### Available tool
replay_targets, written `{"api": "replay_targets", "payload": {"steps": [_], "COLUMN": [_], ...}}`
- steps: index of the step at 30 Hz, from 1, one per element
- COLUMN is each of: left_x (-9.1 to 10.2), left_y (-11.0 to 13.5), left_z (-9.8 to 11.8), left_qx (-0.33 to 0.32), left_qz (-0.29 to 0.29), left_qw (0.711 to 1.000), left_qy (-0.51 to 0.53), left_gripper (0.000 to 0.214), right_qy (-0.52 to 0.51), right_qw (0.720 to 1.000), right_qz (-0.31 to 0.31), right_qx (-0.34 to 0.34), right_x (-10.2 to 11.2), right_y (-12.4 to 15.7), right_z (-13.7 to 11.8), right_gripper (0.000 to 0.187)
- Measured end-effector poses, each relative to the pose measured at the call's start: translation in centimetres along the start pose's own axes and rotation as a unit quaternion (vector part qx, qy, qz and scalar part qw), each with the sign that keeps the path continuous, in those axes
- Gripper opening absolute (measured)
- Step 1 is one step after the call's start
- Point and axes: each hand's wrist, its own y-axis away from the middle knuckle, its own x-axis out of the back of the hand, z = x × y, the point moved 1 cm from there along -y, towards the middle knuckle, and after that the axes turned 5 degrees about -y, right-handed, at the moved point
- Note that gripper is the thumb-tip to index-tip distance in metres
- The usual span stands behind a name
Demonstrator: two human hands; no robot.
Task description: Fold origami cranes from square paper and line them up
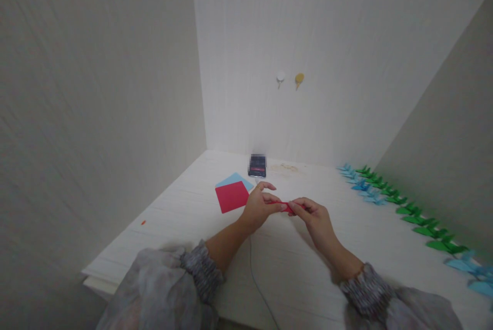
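Both hands meet over the middle of the white table (181, 227) and pinch a small folded piece of red paper (284, 206) between them. My left hand (259, 208) grips its left end with thumb and fingers closed. My right hand (313, 217) holds the right end, fingers curled round it. To the left of my hands a flat red paper square (231, 196) lies on top of a light blue sheet (233, 179).
A phone (257, 166) stands at the back of the table, with a white cable (257, 278) running toward me. Folded blue and green paper figures (418, 217) line the right wall. Two hooks (288, 79) hang on the back wall. A tiny orange scrap (143, 222) lies at left.
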Motion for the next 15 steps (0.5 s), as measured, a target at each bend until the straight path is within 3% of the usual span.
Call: {"api": "replay_targets", "payload": {"steps": [8,15], "left_x": [-0.24,0.11], "left_y": [-0.12,-0.23], "left_z": [-0.02,0.46], "left_qx": [-0.020,-0.014], "left_qz": [-0.031,0.028], "left_qw": [0.999,0.999], "left_qy": [0.007,0.015], "left_gripper": [0.050,0.048], "right_qy": [-0.018,-0.032], "right_qw": [1.000,0.998], "right_qz": [0.017,0.050], "right_qx": [0.012,-0.006], "right_x": [-0.12,0.52], "right_y": [0.27,-0.16], "right_z": [-0.82,-0.39], "right_gripper": [0.021,0.023]}}
